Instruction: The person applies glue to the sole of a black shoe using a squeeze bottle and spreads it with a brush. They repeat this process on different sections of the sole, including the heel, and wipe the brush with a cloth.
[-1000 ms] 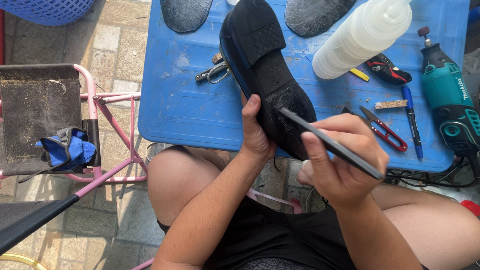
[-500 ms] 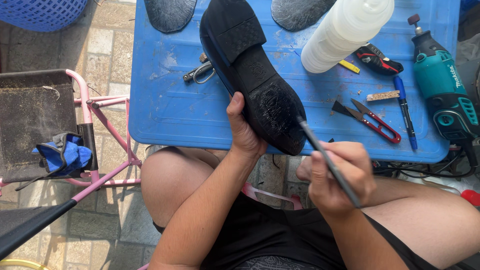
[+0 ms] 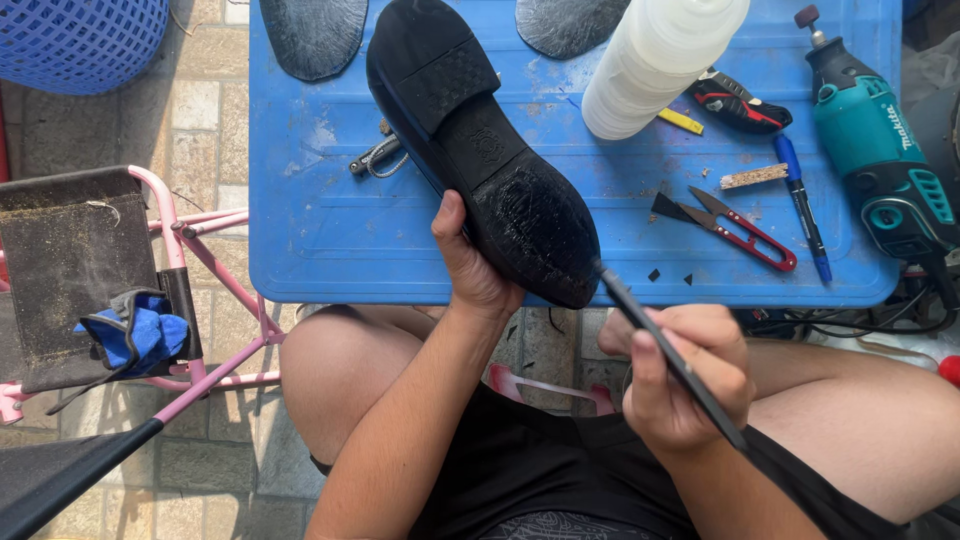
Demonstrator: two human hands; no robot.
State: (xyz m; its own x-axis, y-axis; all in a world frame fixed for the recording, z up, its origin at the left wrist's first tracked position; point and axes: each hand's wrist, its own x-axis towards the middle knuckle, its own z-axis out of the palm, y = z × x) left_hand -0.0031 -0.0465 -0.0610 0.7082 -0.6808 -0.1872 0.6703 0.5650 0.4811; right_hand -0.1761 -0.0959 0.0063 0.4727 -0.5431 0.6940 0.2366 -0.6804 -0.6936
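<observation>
The left hand [image 3: 470, 265] grips a black shoe [image 3: 480, 150] by its edge near the toe, thumb up along the side, holding it sole-up. The shoe slants away from this hand, its heel over the middle of a blue worktop [image 3: 330, 230] and its toe past the near edge. The right hand [image 3: 685, 375], just right of and below the toe, is clenched round a thin dark tool [image 3: 665, 350], whose tip touches the toe edge of the sole.

Beyond the left hand, beside the shoe's left side, lies a small metal tool [image 3: 372, 158]. Farther up are two dark sole pieces [image 3: 312, 35], one each side of the heel. Beyond the right hand stands a white bottle [image 3: 655, 60]. To its right lie a red and black knife [image 3: 738, 102], a blue pen [image 3: 802, 205], red snips [image 3: 740, 228] and a small wood chip [image 3: 752, 177]. At the far right rests a teal rotary tool [image 3: 875, 150].

Left of the left hand, off the worktop, stands a pink-framed stool [image 3: 180, 250] with a blue cloth [image 3: 140, 335] on it. A blue basket [image 3: 80, 40] sits at the top left on the paved floor.
</observation>
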